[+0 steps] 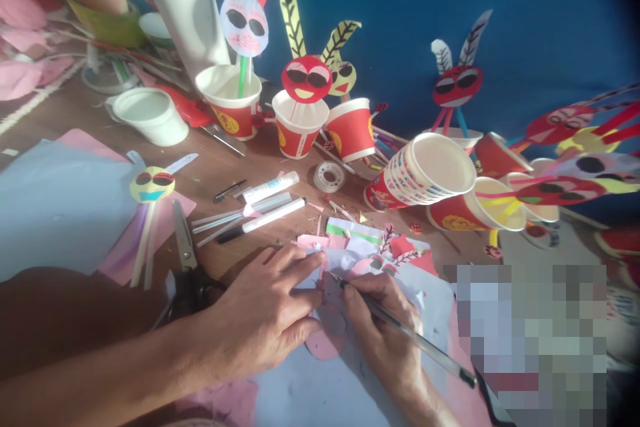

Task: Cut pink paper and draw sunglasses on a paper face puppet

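My right hand [390,327] grips a clear-barrelled pen [430,345], its tip at a narrow strip of pink paper. Flat on the paper, with fingers stretched out, my left hand [270,310] holds down that strip and the edge of a round pink paper piece [326,341]. Both pieces lie on a light blue sheet [295,397]. Just beyond my right hand is a paper face with dark-veined antennae [385,240], partly hidden by the fingers. Black-handled scissors [184,243] lie beside my left wrist.
Red paper cups [235,117] with paper bug faces on sticks line the back. A stack of cups [395,180] leans at the right. A white mug [147,113], a tape roll [330,177], markers [273,188] and a yellow-faced bug [153,185] lie nearer.
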The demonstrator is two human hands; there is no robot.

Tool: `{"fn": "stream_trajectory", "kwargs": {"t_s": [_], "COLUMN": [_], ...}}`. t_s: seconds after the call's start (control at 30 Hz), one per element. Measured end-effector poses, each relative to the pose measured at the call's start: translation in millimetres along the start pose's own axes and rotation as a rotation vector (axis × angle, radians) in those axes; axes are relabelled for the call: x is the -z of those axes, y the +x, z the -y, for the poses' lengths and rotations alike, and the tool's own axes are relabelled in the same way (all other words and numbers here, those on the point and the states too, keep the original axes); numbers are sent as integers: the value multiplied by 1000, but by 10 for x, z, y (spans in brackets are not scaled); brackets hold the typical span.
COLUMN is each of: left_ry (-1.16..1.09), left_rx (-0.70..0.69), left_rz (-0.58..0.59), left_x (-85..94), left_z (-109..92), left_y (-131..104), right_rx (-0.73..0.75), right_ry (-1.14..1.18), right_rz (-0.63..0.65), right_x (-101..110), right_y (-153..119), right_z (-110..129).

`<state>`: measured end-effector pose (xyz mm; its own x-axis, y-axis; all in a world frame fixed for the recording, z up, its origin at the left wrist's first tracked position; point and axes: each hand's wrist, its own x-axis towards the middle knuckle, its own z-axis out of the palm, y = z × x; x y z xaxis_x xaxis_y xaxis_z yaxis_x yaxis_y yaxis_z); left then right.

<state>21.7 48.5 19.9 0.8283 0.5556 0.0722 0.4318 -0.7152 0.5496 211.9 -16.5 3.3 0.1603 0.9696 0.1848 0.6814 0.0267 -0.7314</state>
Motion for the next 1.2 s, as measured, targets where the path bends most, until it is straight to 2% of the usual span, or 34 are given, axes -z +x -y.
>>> {"fn": "stream_trajectory", "kwargs": {"t_s": [0.3, 0.63, 0.83, 1.03, 1.2], "left_ry": [12, -8, -45, -69, -65], "left_rx": [14, -8, 17, 24, 22], "left_rz": [7, -32, -38, -24, -17], "left_x": [-4, 1, -11, 11, 3], "left_z": [-9, -4, -1, -7, 0], "left_y": [-7, -7, -8, -4, -7], "right_rx": [80, 37, -45, 33, 27], "right_ry": [-40, -10, 77, 80, 65], "right_rz": [-20, -29, -23, -15, -11], "right_x": [-18, -16, -26, -16, -28], "right_y": [45, 20, -25, 17, 21], "right_z": [54, -4, -62, -1, 5]}}
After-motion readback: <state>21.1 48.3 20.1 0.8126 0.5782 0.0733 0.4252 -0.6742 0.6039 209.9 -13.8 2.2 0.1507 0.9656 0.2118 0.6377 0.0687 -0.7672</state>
